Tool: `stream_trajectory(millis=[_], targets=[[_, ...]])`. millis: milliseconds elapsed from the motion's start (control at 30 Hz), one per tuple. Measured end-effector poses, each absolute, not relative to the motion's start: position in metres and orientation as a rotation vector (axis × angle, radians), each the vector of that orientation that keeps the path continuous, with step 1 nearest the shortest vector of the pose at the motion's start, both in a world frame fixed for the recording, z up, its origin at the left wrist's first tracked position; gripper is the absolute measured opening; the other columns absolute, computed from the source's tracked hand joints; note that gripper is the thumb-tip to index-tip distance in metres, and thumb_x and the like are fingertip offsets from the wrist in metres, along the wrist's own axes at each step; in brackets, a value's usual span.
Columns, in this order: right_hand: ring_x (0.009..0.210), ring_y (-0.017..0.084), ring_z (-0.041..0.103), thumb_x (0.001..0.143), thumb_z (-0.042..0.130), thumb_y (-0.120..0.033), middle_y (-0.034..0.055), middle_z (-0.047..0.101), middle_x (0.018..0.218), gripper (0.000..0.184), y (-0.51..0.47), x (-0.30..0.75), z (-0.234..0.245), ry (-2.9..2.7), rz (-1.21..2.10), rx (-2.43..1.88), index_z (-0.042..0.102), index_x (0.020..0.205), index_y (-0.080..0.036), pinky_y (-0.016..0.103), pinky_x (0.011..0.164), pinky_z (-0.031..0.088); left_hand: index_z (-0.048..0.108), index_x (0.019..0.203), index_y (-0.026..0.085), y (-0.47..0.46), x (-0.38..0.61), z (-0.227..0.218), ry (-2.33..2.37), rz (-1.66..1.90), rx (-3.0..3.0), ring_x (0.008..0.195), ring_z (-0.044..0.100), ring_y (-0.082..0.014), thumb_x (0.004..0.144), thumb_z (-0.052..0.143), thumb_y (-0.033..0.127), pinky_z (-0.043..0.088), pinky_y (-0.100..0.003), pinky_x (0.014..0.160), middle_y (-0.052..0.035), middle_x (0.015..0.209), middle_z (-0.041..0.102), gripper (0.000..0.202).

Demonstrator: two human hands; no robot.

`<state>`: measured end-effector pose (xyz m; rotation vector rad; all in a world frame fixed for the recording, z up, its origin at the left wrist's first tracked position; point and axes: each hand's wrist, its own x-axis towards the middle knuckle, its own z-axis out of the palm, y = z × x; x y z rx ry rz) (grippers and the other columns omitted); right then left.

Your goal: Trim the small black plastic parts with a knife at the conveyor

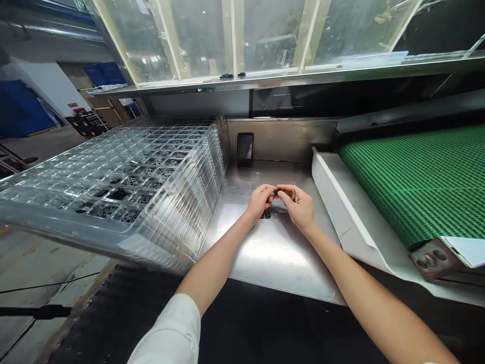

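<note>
Over the steel work surface [273, 253], my left hand [259, 201] and my right hand [300, 205] meet, both closed. Between their fingertips is a small black part [277, 192], gripped from both sides. My fingers cover much of it, so its exact kind does not show. Something brownish and metallic-looking shows at the fingers of my right hand, too small to name. A few more small black parts [266, 215] lie on the steel just below my hands.
On the left stands a tall stack of clear plastic trays [204, 197], with black round parts in the top pockets. A phone [245, 149] leans against the back wall. To the right are a white chute edge [341, 212] and a green mesh conveyor belt [424, 177]. Clear panels hang above.
</note>
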<state>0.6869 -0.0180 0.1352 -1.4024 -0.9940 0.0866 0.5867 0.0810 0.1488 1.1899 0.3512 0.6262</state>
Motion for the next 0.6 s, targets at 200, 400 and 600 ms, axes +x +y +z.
stream_trajectory(millis=[200,400,600], targets=[[0.082,0.020,0.068,0.086,0.068,-0.044,0.0046,0.074,0.092,0.027,-0.018,0.685,0.136,-1.012,0.111,-1.409,0.072,0.099,-0.021,0.034,0.080,0.056,0.062,0.083,0.014,0.080,0.585,0.149,0.296,0.622,1.230,0.047,0.033,-0.0042,0.081,0.076,0.045,0.023,-0.017,0.045,0.0052,0.056,0.048,0.034],[0.080,0.019,0.068,0.086,0.062,-0.038,0.0037,0.073,0.090,0.022,-0.007,0.686,0.143,-1.077,0.105,-1.464,0.072,0.095,-0.021,0.033,0.078,0.054,0.060,0.083,0.014,0.085,0.588,0.147,0.403,0.624,1.100,0.042,0.029,-0.0034,0.088,0.071,0.037,0.017,-0.018,0.043,0.0062,0.054,0.046,0.026],[0.073,0.017,0.062,0.090,0.061,-0.038,0.0040,0.073,0.097,0.027,-0.008,0.685,0.142,-1.200,0.081,-1.541,0.072,0.110,-0.022,0.030,0.067,0.050,0.063,0.086,0.013,0.089,0.589,0.145,0.417,0.763,1.095,0.045,0.032,-0.0046,0.090,0.069,0.032,0.022,-0.019,0.046,0.0071,0.053,0.044,0.021]])
